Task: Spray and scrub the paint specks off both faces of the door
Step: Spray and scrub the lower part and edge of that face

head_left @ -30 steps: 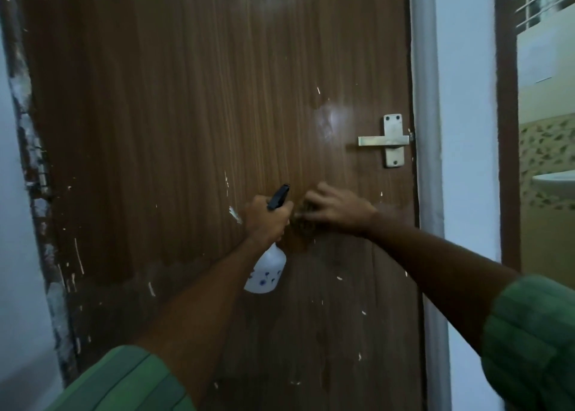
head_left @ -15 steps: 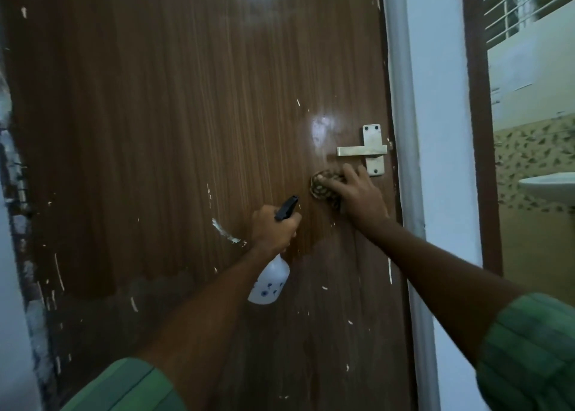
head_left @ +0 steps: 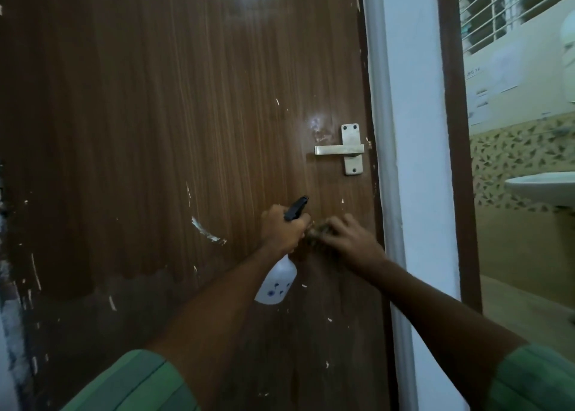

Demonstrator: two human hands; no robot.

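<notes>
Dropped below the handle (head_left: 348, 149), the right hand (head_left: 348, 242) presses a scrubber (head_left: 318, 232) on the door (head_left: 155, 130); the left hand (head_left: 284, 230) grips the spray bottle (head_left: 277, 283) near the door's edge.

Brown wood-grain door (head_left: 155, 130), white paint specks (head_left: 208, 234) across it, metal handle (head_left: 348, 149) at right edge.

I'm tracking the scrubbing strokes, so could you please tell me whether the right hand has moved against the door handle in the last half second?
Yes. The right hand has dropped from just under the door handle to well below it.
</notes>
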